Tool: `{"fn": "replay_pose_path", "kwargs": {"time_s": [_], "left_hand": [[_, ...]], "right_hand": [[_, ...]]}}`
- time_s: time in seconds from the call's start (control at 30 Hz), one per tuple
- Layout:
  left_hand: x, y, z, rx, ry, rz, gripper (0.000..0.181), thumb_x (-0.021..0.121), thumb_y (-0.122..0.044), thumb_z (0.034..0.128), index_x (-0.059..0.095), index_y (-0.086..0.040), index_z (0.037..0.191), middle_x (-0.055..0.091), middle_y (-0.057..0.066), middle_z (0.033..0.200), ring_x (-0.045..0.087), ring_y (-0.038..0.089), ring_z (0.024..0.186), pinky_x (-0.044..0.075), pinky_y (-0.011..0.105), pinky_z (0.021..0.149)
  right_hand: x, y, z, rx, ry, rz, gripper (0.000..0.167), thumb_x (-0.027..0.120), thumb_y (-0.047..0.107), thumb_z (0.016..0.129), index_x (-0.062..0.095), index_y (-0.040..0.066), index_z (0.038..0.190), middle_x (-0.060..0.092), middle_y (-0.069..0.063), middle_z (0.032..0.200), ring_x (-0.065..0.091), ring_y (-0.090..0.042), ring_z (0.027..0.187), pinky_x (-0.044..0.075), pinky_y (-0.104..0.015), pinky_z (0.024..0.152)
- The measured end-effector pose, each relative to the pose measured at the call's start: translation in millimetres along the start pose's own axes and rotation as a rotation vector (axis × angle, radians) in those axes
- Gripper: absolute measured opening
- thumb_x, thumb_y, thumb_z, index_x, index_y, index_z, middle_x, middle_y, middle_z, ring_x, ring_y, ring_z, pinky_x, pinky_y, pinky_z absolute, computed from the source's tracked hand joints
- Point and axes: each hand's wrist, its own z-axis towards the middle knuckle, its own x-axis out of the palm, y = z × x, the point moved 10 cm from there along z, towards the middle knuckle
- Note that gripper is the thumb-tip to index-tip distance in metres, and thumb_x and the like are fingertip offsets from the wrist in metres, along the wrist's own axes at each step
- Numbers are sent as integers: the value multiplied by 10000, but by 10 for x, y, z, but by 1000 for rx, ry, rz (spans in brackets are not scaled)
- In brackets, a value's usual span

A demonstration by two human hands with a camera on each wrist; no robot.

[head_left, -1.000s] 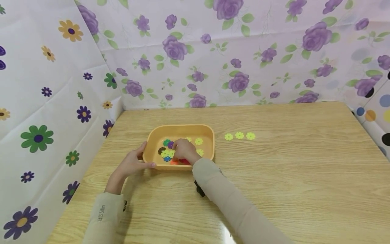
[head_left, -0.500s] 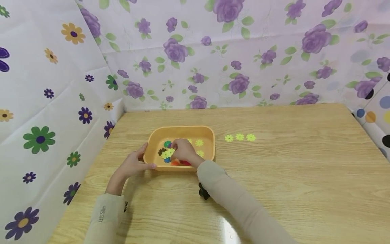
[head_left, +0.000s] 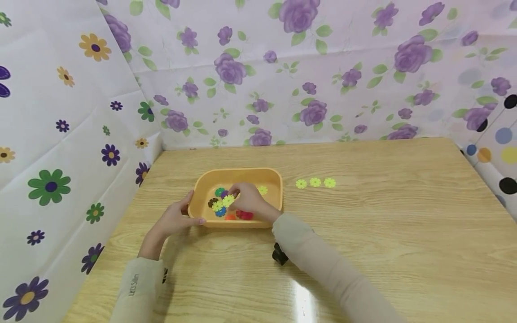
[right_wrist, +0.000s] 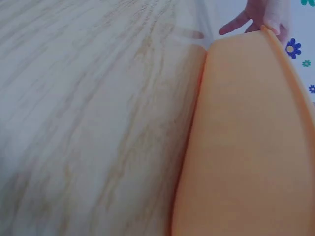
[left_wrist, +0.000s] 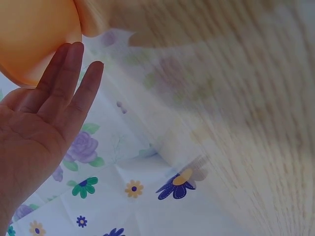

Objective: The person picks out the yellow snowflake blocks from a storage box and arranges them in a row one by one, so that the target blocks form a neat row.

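An orange tray (head_left: 236,224) holds small flower-shaped pieces. My left hand (head_left: 173,218) grips its left end, thumb on the near rim; the left wrist view shows the fingers of this hand (left_wrist: 54,108) extended along the tray's wall (left_wrist: 34,29). Over the tray, my right hand (head_left: 249,198) pinches a yellow flower piece (head_left: 228,200) between thumb and fingertips. Beside it lie another yellow piece (head_left: 217,206) and blue (head_left: 220,212), brown (head_left: 212,203) and green ones (head_left: 219,192). In the right wrist view the tray's outer wall (right_wrist: 246,123) hides the right hand.
Three yellow flower pieces (head_left: 315,182) lie in a row on the wooden table (head_left: 383,215), right of the tray. Red pieces (head_left: 245,216) lie by the tray's near wall, and another yellow piece (head_left: 262,190) is towards its right end. Patterned sheets (head_left: 258,67) stand behind and at the sides.
My right hand has drawn slightly to the right, and the yellow piece at its fingertips now shows apart from the one it overlapped. My left hand keeps its grip on the tray.
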Motion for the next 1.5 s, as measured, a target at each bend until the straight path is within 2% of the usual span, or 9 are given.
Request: {"fn": "replay_pose_path", "kwargs": {"time_s": [0.23,0.47,0.93,1.07,1.33,1.5], "left_hand": [[-26,50,-37,-27,-6,7,994,754,-289,752,106,31,1436,286,275,1406,500,334,1099,385,451,938],[-42,62,-84,-27,-14,6,1024,752,-347,740,105,37,1434,350,295,1362,515,325,1071,393,452,930],[-31,18,-35,-5,-9,22,1003,751,-319,748,114,48,1430,370,293,1350,524,326,1059,406,451,914],[-31,10,-25,-6,-5,26,1001,752,-312,749,113,47,1430,365,292,1354,522,320,1056,408,450,912],[-21,-13,-6,-5,2,37,1000,752,-305,751,109,49,1430,405,292,1325,528,308,1039,402,451,915],[-4,-41,1,15,7,19,1029,763,-325,732,108,63,1424,453,308,1270,540,316,1023,413,445,897]], "right_hand": [[-98,117,-78,-22,38,-24,321,778,47,675,645,36,967,595,-26,869,528,-161,833,439,-242,701],[-154,172,-141,-46,83,-26,335,779,51,679,634,46,981,584,-7,875,524,-147,827,439,-235,700],[-489,234,-321,-135,78,11,316,775,37,690,621,47,966,565,-34,871,532,-215,787,447,-225,654],[-581,249,-372,-163,79,9,309,775,39,692,619,37,959,562,-45,861,532,-202,731,453,-236,646],[-795,131,-466,-125,66,-12,323,774,88,710,624,72,996,571,-32,914,536,-202,734,454,-262,664],[-962,49,-539,-140,32,8,333,776,75,706,630,65,1005,572,-44,905,538,-178,687,460,-274,640]]}}
